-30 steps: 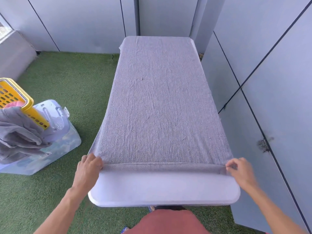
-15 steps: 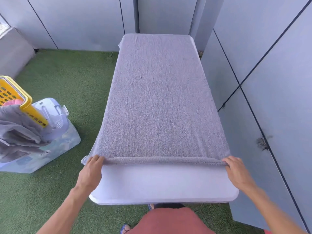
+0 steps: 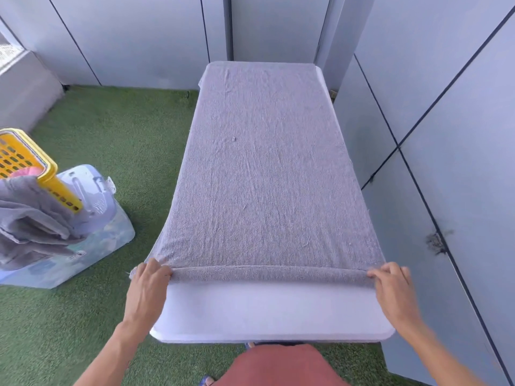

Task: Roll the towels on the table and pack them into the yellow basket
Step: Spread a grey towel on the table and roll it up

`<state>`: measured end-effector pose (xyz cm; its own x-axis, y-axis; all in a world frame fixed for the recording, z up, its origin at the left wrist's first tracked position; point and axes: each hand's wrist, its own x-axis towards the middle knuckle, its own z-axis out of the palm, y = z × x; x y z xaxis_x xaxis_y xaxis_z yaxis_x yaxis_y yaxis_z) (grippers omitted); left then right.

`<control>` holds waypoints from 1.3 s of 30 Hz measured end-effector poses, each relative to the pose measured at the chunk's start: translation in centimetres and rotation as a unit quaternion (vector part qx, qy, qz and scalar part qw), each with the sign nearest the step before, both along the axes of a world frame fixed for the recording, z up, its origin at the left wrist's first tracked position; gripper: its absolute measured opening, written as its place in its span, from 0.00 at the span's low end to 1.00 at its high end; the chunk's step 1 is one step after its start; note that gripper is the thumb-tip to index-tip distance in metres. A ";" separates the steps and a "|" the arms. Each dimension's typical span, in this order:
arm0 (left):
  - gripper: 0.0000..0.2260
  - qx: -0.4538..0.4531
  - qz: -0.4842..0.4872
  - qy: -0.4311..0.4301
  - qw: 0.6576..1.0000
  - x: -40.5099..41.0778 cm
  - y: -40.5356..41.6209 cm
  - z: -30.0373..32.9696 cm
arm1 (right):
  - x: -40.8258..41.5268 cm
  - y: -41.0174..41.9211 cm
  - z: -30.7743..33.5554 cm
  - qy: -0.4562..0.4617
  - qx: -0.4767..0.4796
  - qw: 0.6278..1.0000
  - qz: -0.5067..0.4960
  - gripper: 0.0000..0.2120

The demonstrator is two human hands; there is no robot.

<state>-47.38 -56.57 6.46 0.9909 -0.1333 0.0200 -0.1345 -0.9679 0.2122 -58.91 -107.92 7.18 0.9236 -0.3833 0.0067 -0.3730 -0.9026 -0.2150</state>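
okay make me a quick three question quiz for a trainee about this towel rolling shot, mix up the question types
1. True or false: the grey towel on the white table is already fully rolled.
2. Which end of the towel are the left hand and right hand working? A) far end B) near end C) middle
3. Fill in: the yellow basket stands on the person's ____ side.

Key:
1. False; only a narrow roll has formed at the near edge.
2. B
3. left
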 end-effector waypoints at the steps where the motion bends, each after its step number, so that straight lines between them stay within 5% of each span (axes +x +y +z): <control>1: 0.09 0.008 -0.014 -0.007 1.000 -0.9 -0.2 -0.3 | -0.8 0.6 -0.3 -0.005 -0.014 1.000 0.016 0.12; 5: 0.23 0.028 -0.039 0.010 0.999 -1.8 -0.3 -1.4 | -1.7 0.6 -1.5 0.009 -0.028 0.998 0.060 0.21; 11: 0.13 0.005 -0.026 0.105 0.994 2.7 -0.8 -0.2 | 1.7 -1.4 -0.4 0.064 0.042 0.997 0.024 0.15; 18: 0.17 -0.005 -0.009 0.239 0.971 2.4 1.5 0.5 | 0.7 -3.9 1.2 0.210 0.190 0.958 0.044 0.14; 22: 0.12 -0.148 0.085 0.229 0.958 3.8 1.5 0.9 | 2.4 -3.9 2.0 0.137 0.284 0.946 -0.073 0.13; 25: 0.07 -0.080 0.083 0.117 0.986 3.5 0.5 1.1 | 2.9 -2.7 1.2 0.020 0.197 0.977 -0.085 0.16; 29: 0.11 -0.001 0.005 0.004 1.000 -0.6 -1.2 -0.3 | 0.5 0.3 0.2 -0.031 -0.028 0.999 0.006 0.06; 34: 0.22 0.045 -0.003 -0.005 0.999 -2.4 -1.9 -1.4 | -0.9 1.3 -1.5 -0.009 -0.017 0.998 0.058 0.24; 39: 0.14 0.030 -0.010 0.043 0.999 1.2 -2.3 -0.6 | 2.4 0.4 -1.3 0.011 0.012 0.999 0.050 0.16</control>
<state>-46.19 -58.92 5.90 0.9857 -0.1518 -0.0734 -0.1381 -0.9767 0.1645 -56.52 -107.55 5.93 0.9571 -0.2890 -0.0223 -0.2863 -0.9304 -0.2291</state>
